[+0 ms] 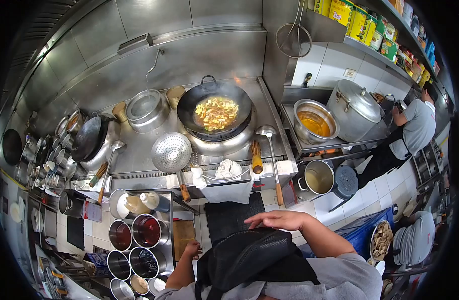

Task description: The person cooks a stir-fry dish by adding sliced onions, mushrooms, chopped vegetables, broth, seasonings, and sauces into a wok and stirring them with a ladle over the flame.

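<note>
My right hand (272, 220) hovers in front of my chest, fingers stretched out, with nothing in it. Down by the sauce pots' counter, my left hand (192, 249) looks curled closed; whether anything is inside it is hidden. Ahead on the stove, a black wok (189, 111) holds steaming yellowish pieces of food (216, 113) in brown sauce. A perforated skimmer (171, 152) lies left of the wok with its wooden handle towards me. To the right rests a ladle (270, 160), also handle towards me. Neither hand touches the wok or these tools.
Sauce pots (149, 230) and squeeze bottles (157, 201) crowd the counter at left. A pot of orange liquid (316, 123) and a lidded stockpot (357, 100) stand right. One co-worker (414, 125) is at far right, another (414, 239) nearer. A black mat (234, 210) covers the floor ahead.
</note>
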Demonstrator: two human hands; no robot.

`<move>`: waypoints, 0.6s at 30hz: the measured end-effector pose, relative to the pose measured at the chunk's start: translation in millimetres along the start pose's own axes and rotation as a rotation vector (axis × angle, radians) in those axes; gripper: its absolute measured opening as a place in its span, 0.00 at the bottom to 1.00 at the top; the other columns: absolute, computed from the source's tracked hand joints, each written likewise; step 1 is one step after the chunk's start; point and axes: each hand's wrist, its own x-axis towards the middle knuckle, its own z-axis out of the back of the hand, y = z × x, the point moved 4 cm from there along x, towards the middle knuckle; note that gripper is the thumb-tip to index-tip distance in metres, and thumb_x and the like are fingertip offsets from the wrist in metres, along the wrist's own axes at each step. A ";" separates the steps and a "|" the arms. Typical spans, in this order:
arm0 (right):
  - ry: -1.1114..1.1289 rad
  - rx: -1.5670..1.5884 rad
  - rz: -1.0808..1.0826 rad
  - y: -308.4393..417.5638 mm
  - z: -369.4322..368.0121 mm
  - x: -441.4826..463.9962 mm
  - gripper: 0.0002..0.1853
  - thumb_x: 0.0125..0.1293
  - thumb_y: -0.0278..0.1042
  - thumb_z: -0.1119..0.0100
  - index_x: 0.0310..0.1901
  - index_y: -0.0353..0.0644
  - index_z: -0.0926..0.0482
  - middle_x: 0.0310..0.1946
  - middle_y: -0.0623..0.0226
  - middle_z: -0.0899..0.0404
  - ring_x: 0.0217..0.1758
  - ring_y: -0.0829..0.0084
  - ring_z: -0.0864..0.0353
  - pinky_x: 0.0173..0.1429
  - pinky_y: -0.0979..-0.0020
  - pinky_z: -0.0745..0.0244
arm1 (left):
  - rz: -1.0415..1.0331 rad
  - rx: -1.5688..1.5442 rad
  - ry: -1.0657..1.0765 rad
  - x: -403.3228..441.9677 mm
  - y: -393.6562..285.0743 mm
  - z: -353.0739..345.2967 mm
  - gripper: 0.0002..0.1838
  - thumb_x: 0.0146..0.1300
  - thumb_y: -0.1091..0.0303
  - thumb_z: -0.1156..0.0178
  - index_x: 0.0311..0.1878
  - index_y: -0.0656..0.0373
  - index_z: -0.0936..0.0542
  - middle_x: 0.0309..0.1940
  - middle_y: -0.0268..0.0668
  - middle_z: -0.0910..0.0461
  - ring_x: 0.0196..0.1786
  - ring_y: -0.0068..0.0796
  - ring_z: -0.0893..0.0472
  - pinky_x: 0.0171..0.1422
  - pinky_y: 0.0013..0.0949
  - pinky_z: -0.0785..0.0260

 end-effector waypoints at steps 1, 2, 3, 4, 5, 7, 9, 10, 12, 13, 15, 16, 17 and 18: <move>-0.034 0.057 -0.066 -11.1 7.4 -4.5 0.34 0.73 0.65 0.57 0.72 0.52 0.36 0.64 0.62 0.29 0.69 0.65 0.33 0.69 0.59 0.38 | 0.002 0.008 0.009 7.2 9.2 2.5 0.05 0.66 0.68 0.48 0.37 0.53 0.23 0.34 0.36 0.21 0.28 0.33 0.18 0.18 0.36 0.33; -0.098 0.171 -0.162 -40.0 16.5 -6.1 0.35 0.70 0.67 0.55 0.73 0.58 0.38 0.63 0.63 0.28 0.66 0.66 0.30 0.66 0.57 0.34 | 0.003 0.011 0.019 14.8 17.7 4.8 0.05 0.66 0.68 0.48 0.37 0.53 0.23 0.34 0.36 0.21 0.28 0.33 0.18 0.18 0.36 0.33; -0.165 0.320 -0.171 -83.7 30.8 -3.4 0.34 0.71 0.64 0.52 0.73 0.58 0.38 0.61 0.64 0.27 0.62 0.67 0.27 0.61 0.59 0.29 | 0.004 0.014 0.028 26.1 30.5 7.0 0.05 0.66 0.67 0.48 0.37 0.54 0.23 0.33 0.36 0.21 0.28 0.32 0.18 0.18 0.36 0.33; -0.354 0.355 -0.192 -119.8 42.4 -5.6 0.32 0.70 0.58 0.46 0.71 0.55 0.36 0.58 0.63 0.25 0.56 0.69 0.23 0.52 0.64 0.24 | 0.006 0.012 0.083 47.7 51.5 8.5 0.06 0.65 0.67 0.48 0.37 0.54 0.22 0.33 0.36 0.20 0.28 0.32 0.18 0.19 0.37 0.31; -0.486 0.236 -0.290 -167.1 54.6 -9.9 0.30 0.71 0.54 0.45 0.70 0.53 0.35 0.56 0.62 0.24 0.55 0.69 0.23 0.49 0.64 0.23 | 0.005 0.008 0.132 68.8 69.5 11.5 0.06 0.65 0.66 0.47 0.38 0.54 0.21 0.32 0.36 0.20 0.27 0.31 0.19 0.20 0.39 0.30; -0.668 0.000 -0.480 -271.4 71.5 -29.0 0.25 0.70 0.45 0.43 0.66 0.51 0.31 0.48 0.61 0.20 0.46 0.68 0.18 0.40 0.63 0.21 | -0.051 0.022 0.142 92.4 86.9 20.0 0.07 0.63 0.67 0.45 0.39 0.54 0.19 0.32 0.35 0.19 0.29 0.30 0.19 0.24 0.39 0.27; -0.705 -0.136 -0.801 -340.6 62.2 -68.5 0.25 0.65 0.51 0.38 0.59 0.47 0.24 0.30 0.62 0.18 0.36 0.70 0.16 0.31 0.67 0.22 | 0.070 -0.080 0.073 102.8 96.5 25.4 0.08 0.62 0.67 0.44 0.42 0.55 0.18 0.34 0.34 0.18 0.30 0.29 0.18 0.26 0.37 0.25; -0.587 -0.190 -0.910 -376.2 55.9 -82.3 0.22 0.66 0.51 0.40 0.56 0.46 0.22 0.31 0.62 0.18 0.34 0.68 0.16 0.32 0.62 0.21 | 0.073 -0.082 0.070 110.0 97.7 31.1 0.08 0.62 0.67 0.44 0.42 0.55 0.18 0.34 0.34 0.18 0.30 0.29 0.18 0.26 0.37 0.25; -0.355 -0.156 -1.192 -398.2 30.6 -109.6 0.19 0.68 0.50 0.44 0.50 0.45 0.19 0.34 0.63 0.17 0.33 0.66 0.15 0.34 0.53 0.19 | -0.374 0.315 0.103 107.8 84.1 37.6 0.08 0.62 0.66 0.43 0.41 0.55 0.19 0.32 0.32 0.19 0.30 0.29 0.19 0.26 0.35 0.25; -0.354 -0.180 -1.148 -396.2 21.2 -114.8 0.19 0.68 0.47 0.45 0.55 0.47 0.21 0.38 0.64 0.17 0.35 0.69 0.15 0.33 0.56 0.18 | -0.521 0.447 0.099 92.0 69.9 37.2 0.08 0.62 0.66 0.43 0.41 0.56 0.19 0.32 0.31 0.20 0.30 0.29 0.19 0.26 0.35 0.25; -0.454 -0.049 -1.009 -393.9 12.7 -115.5 0.21 0.68 0.45 0.45 0.60 0.50 0.25 0.41 0.65 0.18 0.35 0.70 0.15 0.33 0.59 0.18 | -0.061 -0.062 0.055 73.9 54.5 33.7 0.07 0.64 0.65 0.44 0.39 0.55 0.20 0.28 0.31 0.22 0.28 0.30 0.19 0.23 0.35 0.26; -0.455 -0.085 -0.877 -424.6 18.4 -110.4 0.23 0.67 0.43 0.44 0.63 0.52 0.27 0.40 0.66 0.17 0.36 0.71 0.15 0.34 0.60 0.17 | -0.049 -0.056 0.055 69.1 52.4 30.2 0.07 0.64 0.65 0.44 0.39 0.55 0.20 0.28 0.31 0.22 0.28 0.30 0.19 0.23 0.35 0.26; -0.497 -0.043 -0.805 -428.4 20.6 -105.6 0.23 0.67 0.41 0.44 0.63 0.53 0.27 0.39 0.65 0.17 0.36 0.71 0.15 0.34 0.59 0.17 | -0.038 -0.160 0.078 66.6 52.6 25.7 0.07 0.65 0.65 0.45 0.40 0.55 0.20 0.27 0.32 0.23 0.27 0.30 0.19 0.22 0.35 0.27; -0.489 -0.039 -0.804 -433.4 23.0 -99.2 0.23 0.67 0.41 0.44 0.63 0.53 0.27 0.39 0.65 0.17 0.36 0.71 0.15 0.34 0.59 0.17 | -0.028 -0.266 0.098 64.8 51.0 21.6 0.08 0.66 0.64 0.46 0.40 0.55 0.21 0.25 0.32 0.24 0.27 0.30 0.18 0.20 0.35 0.29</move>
